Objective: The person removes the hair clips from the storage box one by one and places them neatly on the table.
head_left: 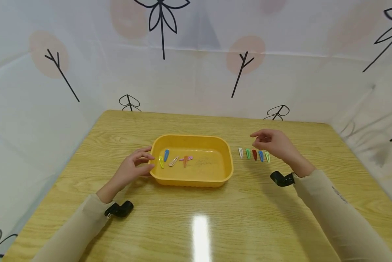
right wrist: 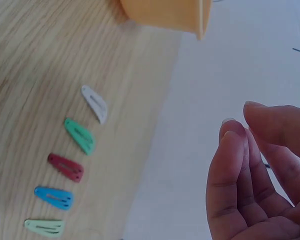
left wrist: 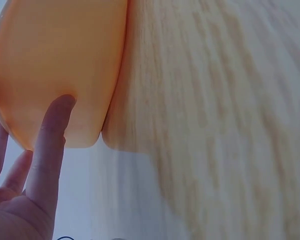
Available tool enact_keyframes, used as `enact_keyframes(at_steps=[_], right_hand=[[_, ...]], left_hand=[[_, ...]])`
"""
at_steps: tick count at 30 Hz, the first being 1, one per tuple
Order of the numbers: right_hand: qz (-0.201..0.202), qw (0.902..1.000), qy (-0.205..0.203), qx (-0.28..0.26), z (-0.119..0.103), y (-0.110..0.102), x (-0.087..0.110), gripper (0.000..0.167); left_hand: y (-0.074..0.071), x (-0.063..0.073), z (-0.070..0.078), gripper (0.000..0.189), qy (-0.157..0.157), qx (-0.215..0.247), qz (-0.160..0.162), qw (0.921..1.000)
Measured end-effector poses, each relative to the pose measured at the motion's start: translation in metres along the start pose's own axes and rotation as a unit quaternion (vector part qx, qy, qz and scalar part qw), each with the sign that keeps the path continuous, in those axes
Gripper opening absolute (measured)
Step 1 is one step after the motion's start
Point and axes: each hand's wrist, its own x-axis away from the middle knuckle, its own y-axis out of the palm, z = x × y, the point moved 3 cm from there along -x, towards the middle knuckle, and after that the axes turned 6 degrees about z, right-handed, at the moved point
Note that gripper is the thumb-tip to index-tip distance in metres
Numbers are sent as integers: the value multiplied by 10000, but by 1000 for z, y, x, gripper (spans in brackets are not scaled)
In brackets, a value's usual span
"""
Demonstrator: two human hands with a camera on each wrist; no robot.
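A yellow plastic basin (head_left: 196, 182) stands on the table, with several snap hair clips inside, among them a blue clip (head_left: 166, 155) and a yellow clip (head_left: 161, 162). My left hand (head_left: 135, 165) touches the basin's left end, its fingers fairly straight; in the left wrist view one fingertip rests on the outer wall. To the basin's right lies a row of snap hair clips: white (right wrist: 94, 104), green (right wrist: 79, 136), red (right wrist: 65, 167), blue (right wrist: 53, 198) and light green (right wrist: 44, 227). Above this row hovers my right hand (head_left: 274, 143), fingers loosely bent, nothing between thumb and fingertips.
The wood-grain table (head_left: 150, 225) reaches back to a white patterned cloth (head_left: 196, 83) that hangs behind and at the sides. Inside the basin, an orange clip (head_left: 185, 162) lies across a pink one, near a pale clip (head_left: 173, 161).
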Motion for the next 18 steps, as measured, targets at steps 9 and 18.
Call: enact_keyframes(at_steps=[9, 18], right_hand=[[-56, 9997, -196, -147, -16, 10, -10, 29], [-128, 9993, -289, -186, -35, 19, -15, 29]], left_hand=[[0, 0, 0, 34, -40, 44, 8, 10000], [0, -1, 0, 33, -54, 45, 10, 10000]])
